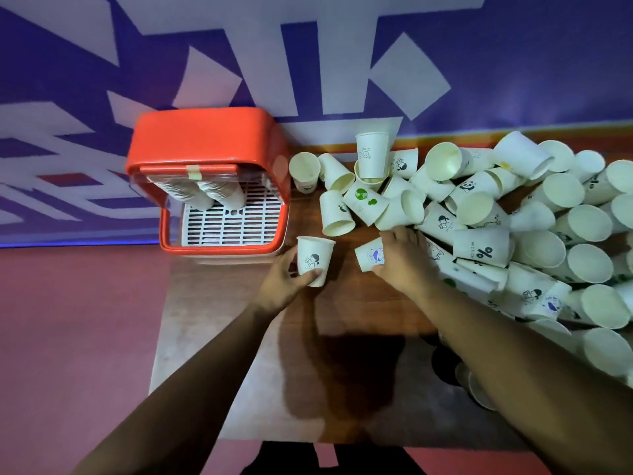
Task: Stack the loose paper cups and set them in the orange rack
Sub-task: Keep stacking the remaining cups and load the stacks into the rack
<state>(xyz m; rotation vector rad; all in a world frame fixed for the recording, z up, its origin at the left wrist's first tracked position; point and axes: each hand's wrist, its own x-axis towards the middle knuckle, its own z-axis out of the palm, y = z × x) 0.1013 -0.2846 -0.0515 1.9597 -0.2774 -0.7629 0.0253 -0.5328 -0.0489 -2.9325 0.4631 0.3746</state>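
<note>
Task looked early-stage. Orange rack (205,138) at tabletop (342,354) far-left corner already held few nested cup stacks (212,193) leaning on white grille. Large heap of loose cups (479,214) spread over right side, unstacked: bulk of work left. Left hand (284,282) held upright cup (313,260), fingers clamped round base. Right hand (404,264) closed fingers on tipped cup (370,257) at heap edge. Readable print: "%" and partial "NICE" on one cup (479,250); other logos too small.
</note>
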